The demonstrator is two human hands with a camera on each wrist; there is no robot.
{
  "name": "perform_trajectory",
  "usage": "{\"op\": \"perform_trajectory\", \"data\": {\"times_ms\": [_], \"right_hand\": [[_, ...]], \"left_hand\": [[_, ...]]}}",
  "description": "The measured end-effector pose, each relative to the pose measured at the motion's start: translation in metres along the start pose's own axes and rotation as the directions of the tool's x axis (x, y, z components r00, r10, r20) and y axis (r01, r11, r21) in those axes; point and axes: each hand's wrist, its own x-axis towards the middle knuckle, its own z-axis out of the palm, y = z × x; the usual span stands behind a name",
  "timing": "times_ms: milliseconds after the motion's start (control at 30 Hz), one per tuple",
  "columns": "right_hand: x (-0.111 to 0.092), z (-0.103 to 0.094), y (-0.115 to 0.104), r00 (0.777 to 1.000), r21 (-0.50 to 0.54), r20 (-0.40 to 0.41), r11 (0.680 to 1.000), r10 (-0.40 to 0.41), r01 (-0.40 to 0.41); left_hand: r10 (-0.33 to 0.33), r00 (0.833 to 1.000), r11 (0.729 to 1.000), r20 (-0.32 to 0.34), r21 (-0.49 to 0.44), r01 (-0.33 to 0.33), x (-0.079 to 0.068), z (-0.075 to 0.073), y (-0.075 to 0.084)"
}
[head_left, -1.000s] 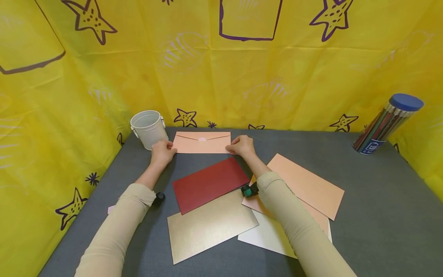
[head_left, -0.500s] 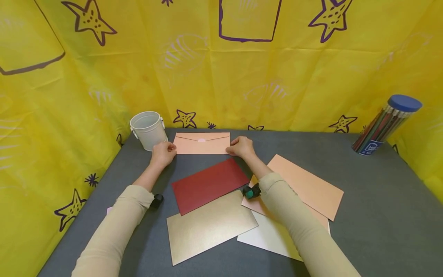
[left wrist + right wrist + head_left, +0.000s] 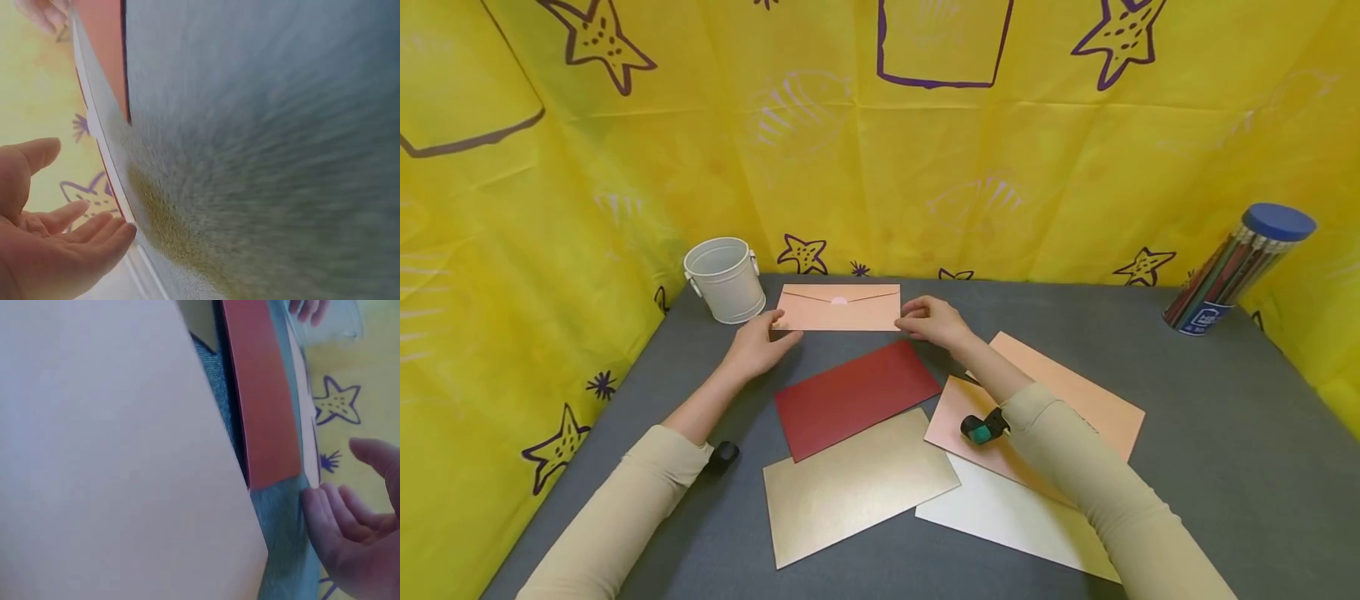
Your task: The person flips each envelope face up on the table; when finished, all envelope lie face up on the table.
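Observation:
A peach envelope with its flap side up and a pale seal lies flat at the back of the table. My left hand is at its front left corner, thumb spread from the fingers. At the envelope's right edge is my right hand, its fingers loosely extended. Both wrist views show the left hand and the right hand with thumb and fingers apart and nothing pinched. Just in front lies a red envelope, overlapping a gold envelope.
Further peach envelopes and a white envelope lie under and beside the right forearm. Behind the left hand stands a white bucket. A clear tube of pencils with a blue lid stands at the far right. Yellow cloth encloses the table.
Both hands have loosened from the peach envelope's ends, thumbs parting from fingers. The right hand has shifted slightly right, and both forearms have swung outward. The envelope lies in the same place.

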Motion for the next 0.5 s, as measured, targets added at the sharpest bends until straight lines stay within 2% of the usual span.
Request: {"op": "perform_trajectory", "data": {"times_ms": [133, 300, 400, 500], "right_hand": [[-0.011, -0.008, 0.0, 0.998, -0.029, 0.032, 0.999, -0.045, 0.046], [-0.025, -0.017, 0.0, 0.991, -0.117, 0.059, 0.985, -0.121, 0.127], [-0.033, -0.02, 0.003, 0.976, -0.206, 0.098, 0.956, -0.194, 0.211], [-0.041, -0.022, 0.008, 0.945, -0.278, 0.167, 0.906, -0.281, 0.319]], "left_hand": [[-0.008, 0.999, 0.999, 0.031, -0.05, 0.009, -0.015, 0.001, 0.007], [0.044, 0.998, 0.992, 0.035, -0.123, -0.04, -0.033, 0.004, 0.014], [0.082, 0.996, 0.986, 0.038, -0.149, -0.075, -0.045, 0.005, 0.017], [0.125, 0.991, 0.984, 0.05, -0.131, -0.118, -0.057, 0.007, 0.02]]}}
